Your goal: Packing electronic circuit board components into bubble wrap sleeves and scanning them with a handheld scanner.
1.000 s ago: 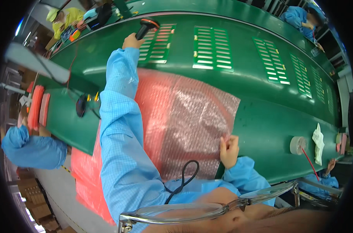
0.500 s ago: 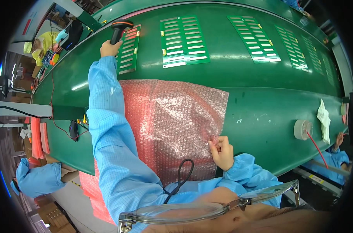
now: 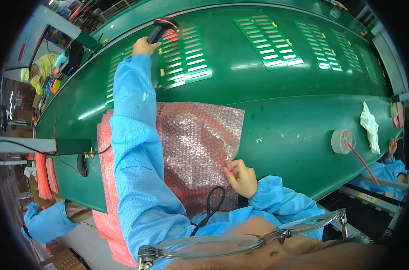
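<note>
My left hand (image 3: pixel 145 47) reaches forward, its fingers wrapped round the handle of a black handheld barcode scanner (image 3: pixel 161 29) with an orange trim. The scanner points down over the far left part of a green circuit board panel (image 3: pixel 186 57) with rows of silver strips, where red light falls. Another such panel (image 3: pixel 116 74) lies to its left, partly hidden by my left sleeve. My right hand (image 3: pixel 241 178) is closed in a pinch on the edge of a pink bubble wrap sheet (image 3: pixel 200 135) on the near bench. My left forearm crosses over the wrap.
Several more green panels (image 3: pixel 268 42) lie in a row to the right. A round clear tub (image 3: pixel 343 141) with a red stick (image 3: pixel 363 163) and a white cloth (image 3: pixel 370 128) sit at right. A black cable loop (image 3: pixel 210 202) hangs near my body. Other people work at left and right.
My left hand has carried the scanner rightward, from the leftmost panel to the one beside it. The red light now falls there. My right hand keeps its pinch; the view has shifted slightly.
</note>
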Motion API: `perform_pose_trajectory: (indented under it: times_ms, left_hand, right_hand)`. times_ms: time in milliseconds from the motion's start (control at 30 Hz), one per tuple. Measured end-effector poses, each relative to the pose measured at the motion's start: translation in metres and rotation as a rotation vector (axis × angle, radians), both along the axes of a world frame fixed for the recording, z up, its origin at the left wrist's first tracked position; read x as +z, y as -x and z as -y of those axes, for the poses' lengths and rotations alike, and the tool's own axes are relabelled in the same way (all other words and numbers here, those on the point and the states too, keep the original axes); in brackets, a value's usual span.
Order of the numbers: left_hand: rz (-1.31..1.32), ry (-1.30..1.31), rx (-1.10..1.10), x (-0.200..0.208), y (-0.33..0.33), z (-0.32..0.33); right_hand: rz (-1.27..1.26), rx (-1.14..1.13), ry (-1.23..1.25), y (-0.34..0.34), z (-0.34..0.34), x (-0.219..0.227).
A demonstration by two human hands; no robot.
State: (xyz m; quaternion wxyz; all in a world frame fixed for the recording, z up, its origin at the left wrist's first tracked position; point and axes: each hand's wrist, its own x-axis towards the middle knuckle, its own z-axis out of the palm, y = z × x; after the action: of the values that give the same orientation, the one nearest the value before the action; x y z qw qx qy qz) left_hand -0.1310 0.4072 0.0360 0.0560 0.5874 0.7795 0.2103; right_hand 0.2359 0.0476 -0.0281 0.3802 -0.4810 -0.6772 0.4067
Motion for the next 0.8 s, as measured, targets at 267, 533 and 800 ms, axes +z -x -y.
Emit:
perform_pose_trajectory:
  times_ms: [267,533,800]
  left_hand:
    - [-0.054,-0.032,-0.012,0.002,-0.008,-0.001]
    - [0.072,-0.036,-0.371,0.040,-0.168,-0.013]
    - [-0.059,-0.032,-0.284,-0.015,-0.231,-0.081]
  right_hand:
    - [0.024,0.010,-0.118,-0.002,-0.007,0.004]
    - [0.076,0.014,-0.149,-0.003,-0.007,0.006]
    - [-0.089,0.152,-0.019,-0.013,-0.012,0.009]
